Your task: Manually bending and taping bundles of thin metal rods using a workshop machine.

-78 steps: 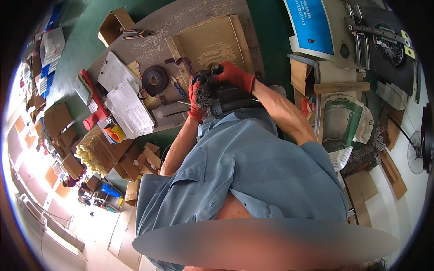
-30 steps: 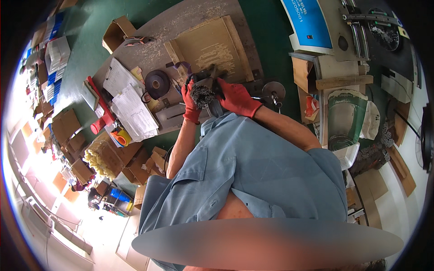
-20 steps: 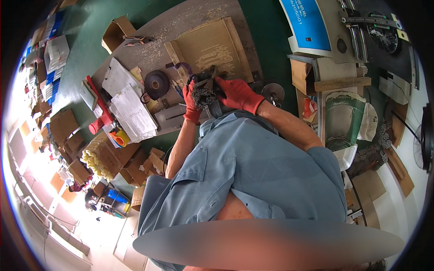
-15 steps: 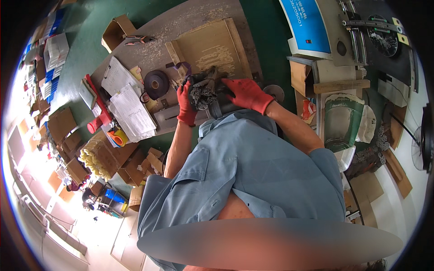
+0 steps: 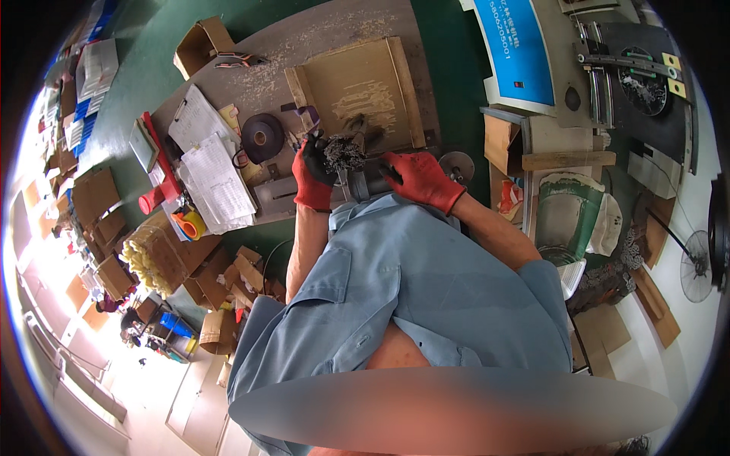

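A bundle of thin dark strips or wires stands over the near edge of the worktable, its frayed-looking ends facing me. My left hand, in a red glove with black palm and fingers, closes around the bundle's left side. My right hand, gloved the same way, is just to the right of the bundle. Its fingers are curled in, and whatever they may hold is hidden. A purple-and-dark item lies beyond my left hand, too small to name.
On the worktable are a wooden-edged cardboard tray, a black tape roll, paper sheets and a cutter-like tool. An open carton adjoins its far left edge. A blue-and-white machine stands right.
My right hand has drawn slightly away from the bundle, toward the right and nearer to me. My left hand stays at the bundle. The whole view has shifted a little.
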